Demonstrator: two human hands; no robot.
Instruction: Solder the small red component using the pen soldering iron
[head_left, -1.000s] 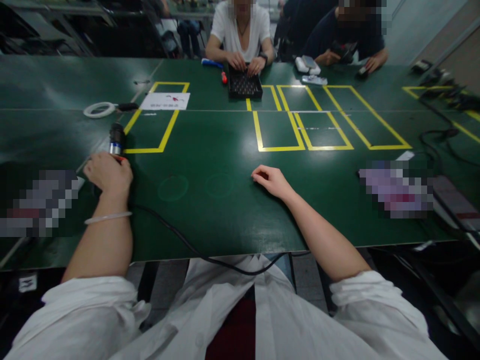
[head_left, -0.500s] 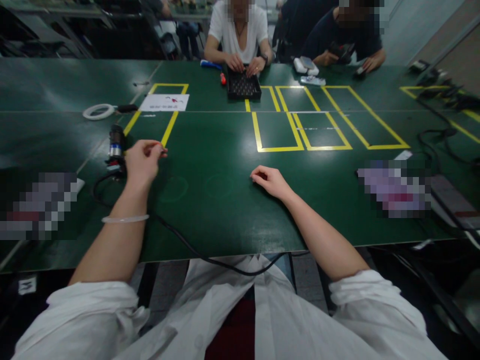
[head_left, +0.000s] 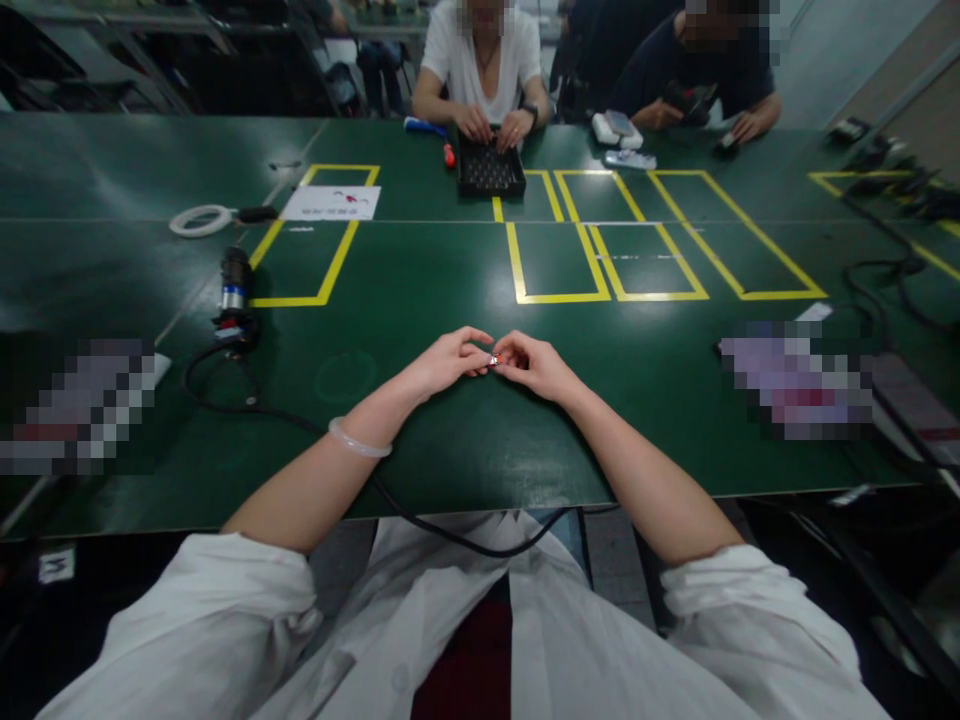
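Observation:
Above the green table, my left hand and my right hand meet fingertip to fingertip. Between them shows a small red and silver part, too tiny to name. Both hands pinch it, thumb against fingers, and the fingers cover most of it. A pale bangle circles my left wrist. The table's green surface lies under both hands.
To the left stands a black and silver cylindrical device with a black cable running past the table edge. A printed sheet lies farther back. Across the table, a person's hands work in a black tray. Blurred screens flank me.
My left hand has come rightward from beside the cylindrical device to meet my right hand. The right hand has stayed nearly where it was. A small part now shows between the fingertips.

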